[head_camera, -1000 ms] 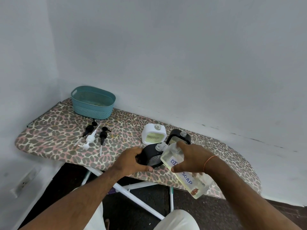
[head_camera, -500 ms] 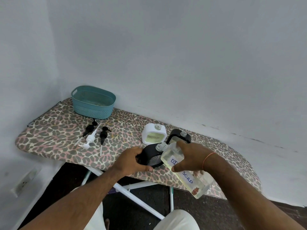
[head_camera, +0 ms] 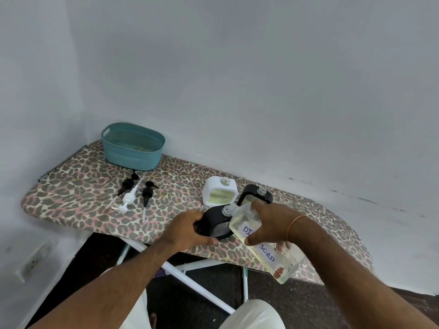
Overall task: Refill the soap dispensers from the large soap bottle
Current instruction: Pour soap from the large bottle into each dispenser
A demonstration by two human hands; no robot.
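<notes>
Soap bottle [head_camera: 263, 241] is tipped, its mouth at the neck of the near black dispenser [head_camera: 215, 224]; the right hand [head_camera: 266, 223] grips the bottle, the left hand [head_camera: 187, 230] clasps that dispenser. Judgement: keep mouths aligned, pour slowly, steady its base. White dispenser [head_camera: 219, 194] waits just behind.

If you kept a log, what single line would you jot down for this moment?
step: pouring | right hand: tilts soap bottle to near black dispenser | left hand: steadies that dispenser | pumps: lying off
</notes>
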